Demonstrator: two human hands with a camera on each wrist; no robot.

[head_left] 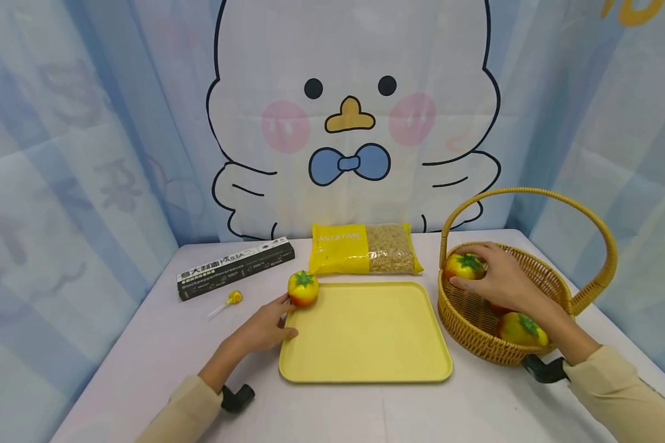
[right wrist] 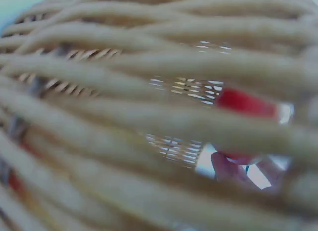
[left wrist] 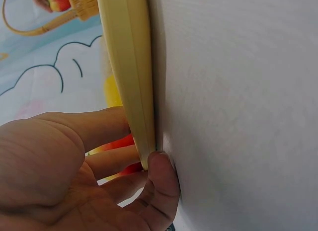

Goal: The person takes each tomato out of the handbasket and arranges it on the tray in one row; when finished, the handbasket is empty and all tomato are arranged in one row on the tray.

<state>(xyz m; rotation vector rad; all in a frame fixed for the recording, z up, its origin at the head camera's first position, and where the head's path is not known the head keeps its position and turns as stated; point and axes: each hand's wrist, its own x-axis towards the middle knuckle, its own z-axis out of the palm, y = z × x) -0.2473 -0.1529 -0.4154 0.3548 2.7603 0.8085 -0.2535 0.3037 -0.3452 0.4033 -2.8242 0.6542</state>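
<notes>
Inside the handled wicker basket (head_left: 479, 351), my right hand (head_left: 501, 277) grips a yellow-and-red toy fruit (head_left: 463, 266) with a green leafy top, close to the left rim. Another such fruit (head_left: 521, 329) lies lower in the basket, and a third shows partly beneath my wrist. My left hand (head_left: 263, 326) is at the left edge of the yellow tray (head_left: 366, 332), its thumb lying over the rim. Its fingertips reach a similar toy fruit (head_left: 303, 288) at the tray's far-left corner. Basket weave mostly blocks the right wrist view.
Behind the tray lies a yellow bag of pasta (head_left: 366, 248). A black-and-white pasta box (head_left: 235, 267) rests at the back left, with a yellow lollipop (head_left: 234, 298) in front of it. The basket's tall handle (head_left: 532, 191) arches above the right hand. A printed curtain (head_left: 349, 55) surrounds the table.
</notes>
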